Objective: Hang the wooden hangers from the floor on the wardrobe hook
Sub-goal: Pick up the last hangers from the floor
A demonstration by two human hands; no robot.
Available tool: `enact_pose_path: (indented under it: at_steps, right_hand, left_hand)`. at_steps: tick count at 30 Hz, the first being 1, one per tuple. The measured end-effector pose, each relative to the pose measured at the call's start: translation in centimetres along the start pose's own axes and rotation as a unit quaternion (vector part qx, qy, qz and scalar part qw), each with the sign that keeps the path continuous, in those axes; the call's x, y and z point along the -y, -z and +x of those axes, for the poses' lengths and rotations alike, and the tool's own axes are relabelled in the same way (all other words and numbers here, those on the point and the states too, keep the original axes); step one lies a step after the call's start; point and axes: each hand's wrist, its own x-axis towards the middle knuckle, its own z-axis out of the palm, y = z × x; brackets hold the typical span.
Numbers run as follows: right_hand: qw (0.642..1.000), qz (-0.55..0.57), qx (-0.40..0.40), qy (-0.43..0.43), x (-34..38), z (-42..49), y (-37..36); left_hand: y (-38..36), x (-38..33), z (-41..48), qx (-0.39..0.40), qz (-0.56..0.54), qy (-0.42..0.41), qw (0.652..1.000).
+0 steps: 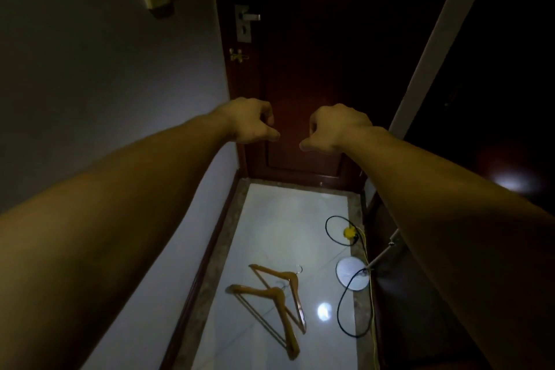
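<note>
Two wooden hangers lie overlapping on the glossy white floor: the nearer hanger [271,314] and the farther hanger [289,288], each with a small metal hook. Both arms reach straight forward at chest height, far above the hangers. My left hand [250,122] and my right hand [335,128] are loosely curled with nothing in them, thumbs pointing toward each other in front of the dark wooden door. No wardrobe hook shows in this view.
A dark red door [309,75] with a metal handle [247,19] closes the narrow corridor. A grey wall runs along the left. On the right floor lie a black cable [342,303], a yellow connector [349,232] and a round white base [353,274] with a pole.
</note>
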Motion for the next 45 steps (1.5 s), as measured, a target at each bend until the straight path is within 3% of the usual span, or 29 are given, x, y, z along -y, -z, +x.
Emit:
enact_pose_path:
  at_steps: [15,21,28,45]
  right_hand:
    - [0.988,0.05,0.147,-0.007,-0.7,7.4,-11.0]
    - [0.983,0.038,0.179,-0.012,1.7,8.4,-16.8]
    - [0.968,0.03,0.242,-0.058,4.6,10.1,-23.0]
    - [0.903,0.102,0.385,-0.16,-0.3,9.9,-49.1]
  left_hand:
    - [-7.9,7.4,4.4,0.128,-0.023,0.06,0.99]
    - [-12.2,11.2,5.8,0.158,-0.042,0.028,0.986]
    - [-17.5,15.3,8.1,0.254,-0.075,0.001,0.964]
    - [-41.9,22.6,9.2,0.36,-0.12,0.085,0.921]
